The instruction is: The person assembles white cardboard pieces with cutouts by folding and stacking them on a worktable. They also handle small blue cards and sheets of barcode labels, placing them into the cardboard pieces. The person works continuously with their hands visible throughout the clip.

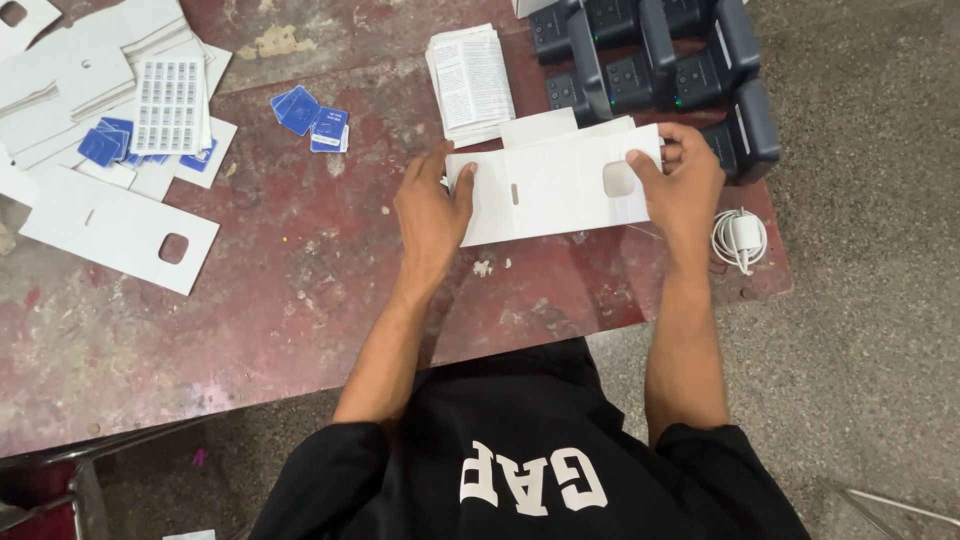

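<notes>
Both my hands grip one flat white card insert (pixel 555 195), lying across the far edge of the worn red table (pixel 300 290). My left hand (pixel 432 215) pinches its left end, thumb on top. My right hand (pixel 683 185) clamps the right end, thumb beside a rounded square cut-out. Behind it: a stack of white folded leaflets (pixel 470 82) and dark grey chargers (pixel 650 65). Coiled white cable (pixel 740 238) just right. Small blue packets (pixel 312 115) and more white inserts (pixel 120 228) lie far left.
</notes>
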